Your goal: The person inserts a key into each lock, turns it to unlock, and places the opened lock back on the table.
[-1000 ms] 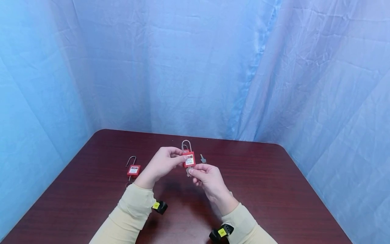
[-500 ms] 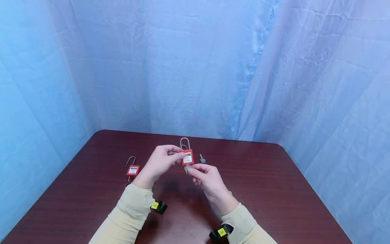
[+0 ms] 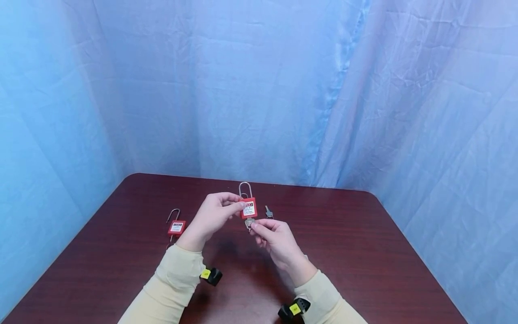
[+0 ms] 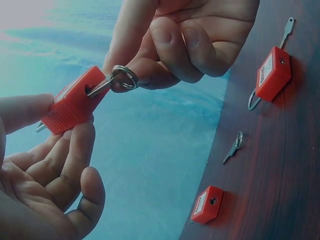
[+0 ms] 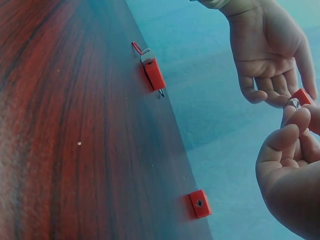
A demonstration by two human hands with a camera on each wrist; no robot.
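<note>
Red padlock pinched upright by left hand; right hand grips inserted key. Judgement: steady the body, turn squarely.

We note a dark red-brown wooden table; on it, at 9 o'clock of centre, lies a second red padlock with its shackle raised; a loose key lies at 12 o'clock; a third red padlock sits near the far edge; blue wrinkled cloth surrounds the table.
</note>
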